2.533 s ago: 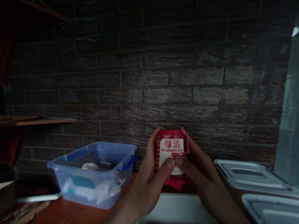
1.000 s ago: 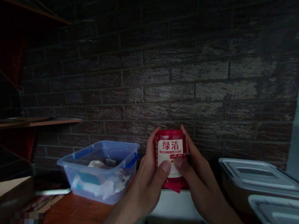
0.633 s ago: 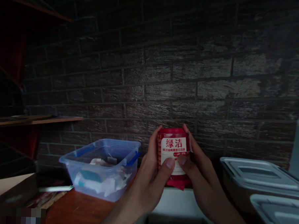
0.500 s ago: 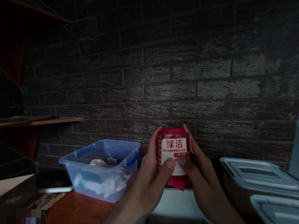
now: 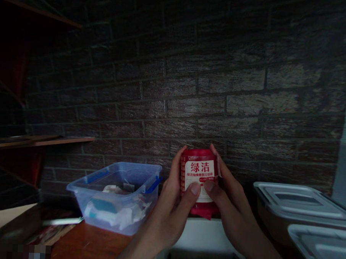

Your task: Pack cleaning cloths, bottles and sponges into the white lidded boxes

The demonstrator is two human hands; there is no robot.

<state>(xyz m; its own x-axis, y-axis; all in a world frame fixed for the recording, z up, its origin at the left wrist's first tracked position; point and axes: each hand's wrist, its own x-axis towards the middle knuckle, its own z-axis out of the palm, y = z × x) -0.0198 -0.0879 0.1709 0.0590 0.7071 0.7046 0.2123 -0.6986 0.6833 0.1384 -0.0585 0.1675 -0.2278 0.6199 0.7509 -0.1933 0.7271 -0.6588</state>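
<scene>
Between my two hands I hold a red roll of garbage bags, upright, with its white label and red Chinese print facing me. My left hand is wrapped round its left side, the thumb pressed on the front of the label. Round the right side closes my right hand, its thumb also on the label and close to the other thumb. A loose red flap hangs from the roll's lower end. Below the roll is a white surface, partly covered by my wrists.
A clear plastic bin with blue handles, holding white and teal items, stands on the brown wooden surface at left. Grey-lidded boxes sit at right. Shelves jut out at left before a dark brick wall.
The whole view has shifted very slightly, so things sit a little further left. Both hands keep the same hold on the roll of garbage bags.
</scene>
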